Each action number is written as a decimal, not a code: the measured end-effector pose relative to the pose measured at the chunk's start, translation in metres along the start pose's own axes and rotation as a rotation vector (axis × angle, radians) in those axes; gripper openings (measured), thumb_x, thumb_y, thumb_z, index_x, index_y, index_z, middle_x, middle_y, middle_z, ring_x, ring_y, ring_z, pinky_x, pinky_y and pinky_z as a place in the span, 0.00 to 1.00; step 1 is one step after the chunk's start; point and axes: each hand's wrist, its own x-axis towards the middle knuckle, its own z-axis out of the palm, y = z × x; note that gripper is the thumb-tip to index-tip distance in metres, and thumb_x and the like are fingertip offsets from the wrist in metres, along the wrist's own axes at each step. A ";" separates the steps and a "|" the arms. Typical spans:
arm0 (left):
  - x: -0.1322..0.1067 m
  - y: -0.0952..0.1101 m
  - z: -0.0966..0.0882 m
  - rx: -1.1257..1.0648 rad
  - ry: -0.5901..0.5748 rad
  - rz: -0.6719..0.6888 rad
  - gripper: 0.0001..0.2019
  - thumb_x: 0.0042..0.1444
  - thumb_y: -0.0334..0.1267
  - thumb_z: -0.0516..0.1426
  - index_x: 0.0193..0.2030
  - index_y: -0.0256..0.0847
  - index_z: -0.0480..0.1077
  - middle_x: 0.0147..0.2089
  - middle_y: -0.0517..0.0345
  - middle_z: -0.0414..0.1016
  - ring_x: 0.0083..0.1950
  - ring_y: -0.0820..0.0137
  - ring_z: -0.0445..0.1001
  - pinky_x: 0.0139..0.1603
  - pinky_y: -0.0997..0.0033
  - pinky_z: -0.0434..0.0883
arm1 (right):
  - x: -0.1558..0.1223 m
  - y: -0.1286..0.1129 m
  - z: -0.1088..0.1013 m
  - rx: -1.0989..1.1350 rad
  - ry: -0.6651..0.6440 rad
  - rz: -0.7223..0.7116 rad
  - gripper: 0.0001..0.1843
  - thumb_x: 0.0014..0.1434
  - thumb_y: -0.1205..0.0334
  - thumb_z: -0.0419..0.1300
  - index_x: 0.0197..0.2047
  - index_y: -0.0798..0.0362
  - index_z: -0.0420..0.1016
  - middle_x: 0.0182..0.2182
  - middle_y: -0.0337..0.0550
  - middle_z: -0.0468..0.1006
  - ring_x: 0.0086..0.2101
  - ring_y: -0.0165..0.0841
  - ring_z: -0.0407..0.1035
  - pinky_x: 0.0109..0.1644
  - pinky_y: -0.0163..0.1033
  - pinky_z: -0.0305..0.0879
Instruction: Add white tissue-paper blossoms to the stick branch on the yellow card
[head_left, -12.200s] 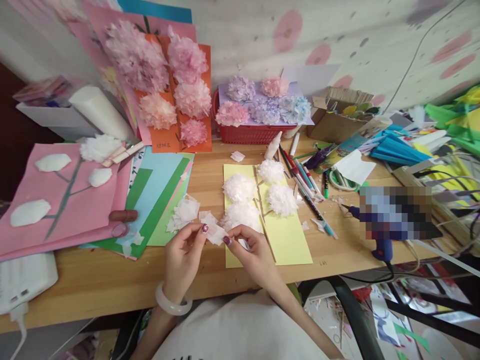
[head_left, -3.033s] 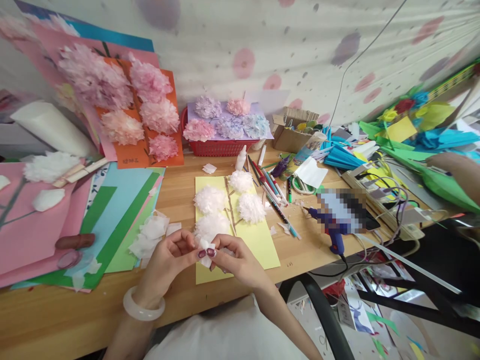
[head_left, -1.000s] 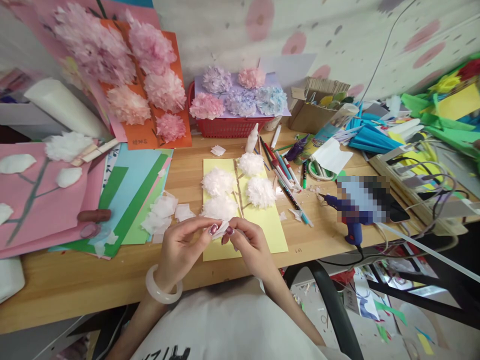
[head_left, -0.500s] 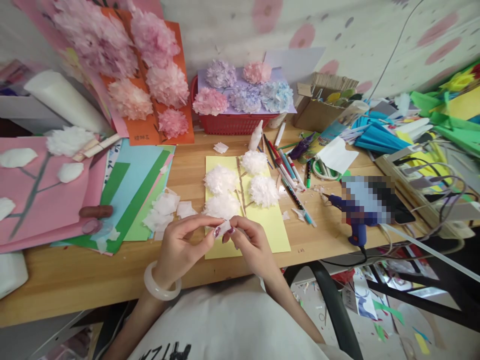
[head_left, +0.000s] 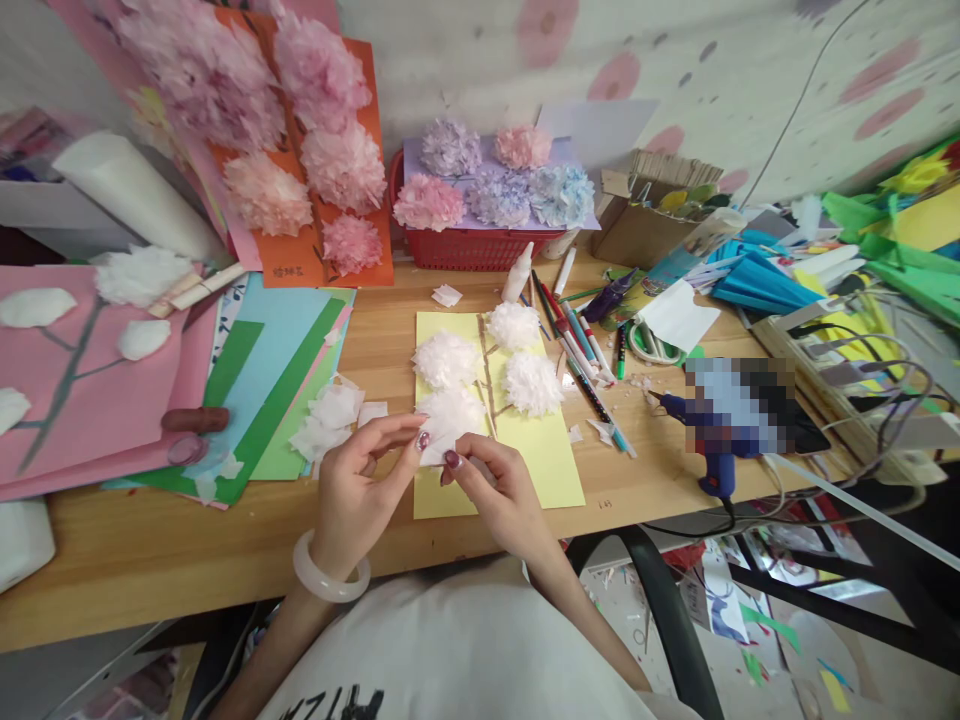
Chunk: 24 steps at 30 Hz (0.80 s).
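A small piece of thin white tissue paper (head_left: 436, 454) is pinched between my two hands, above the near part of a yellow sheet (head_left: 551, 472). My left hand (head_left: 371, 482), with a pale bangle at the wrist, grips its left side by thumb and fingers. On the right side, my right hand (head_left: 497, 488) pinches it too, fingers curled. Behind it, a white tissue flower (head_left: 455, 408) is partly covered. More white flowers (head_left: 533, 384) sit on the yellow sheet beside a drawn brown branch (head_left: 484, 362). Loose white tissue pieces (head_left: 326, 415) lie left of the sheet.
A blue glue gun (head_left: 716, 445) lies right on the wooden table (head_left: 300, 540). Pens (head_left: 589, 395) and a white glue bottle (head_left: 518, 272) are behind the sheet. Coloured paper (head_left: 259, 400) covers the left. A red basket (head_left: 469, 250) stands at the back.
The tissue paper was bunched narrow between my fingertips; now it is spread wider. My hands have moved slightly apart, and the whole view has shifted a little.
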 end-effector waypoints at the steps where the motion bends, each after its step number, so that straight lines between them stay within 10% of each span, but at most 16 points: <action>1: 0.001 0.000 -0.001 -0.013 0.020 -0.030 0.08 0.55 0.38 0.62 0.42 0.41 0.75 0.40 0.55 0.82 0.39 0.68 0.81 0.39 0.73 0.79 | 0.001 0.000 0.001 -0.001 -0.009 0.001 0.15 0.65 0.57 0.53 0.28 0.53 0.71 0.26 0.39 0.73 0.30 0.30 0.65 0.36 0.36 0.59; 19: 0.017 -0.033 -0.048 -0.014 0.259 -0.177 0.10 0.53 0.42 0.62 0.39 0.40 0.74 0.38 0.54 0.81 0.38 0.69 0.80 0.41 0.71 0.77 | 0.022 0.004 0.029 -0.032 -0.071 0.150 0.12 0.63 0.58 0.54 0.34 0.53 0.75 0.27 0.40 0.75 0.31 0.32 0.68 0.35 0.35 0.61; 24: 0.016 -0.035 -0.057 -0.101 0.179 -0.239 0.12 0.52 0.43 0.63 0.40 0.39 0.73 0.37 0.53 0.81 0.37 0.68 0.80 0.39 0.71 0.78 | 0.027 0.001 0.034 -0.062 -0.029 0.167 0.19 0.61 0.52 0.59 0.53 0.50 0.73 0.37 0.41 0.77 0.30 0.30 0.66 0.33 0.34 0.61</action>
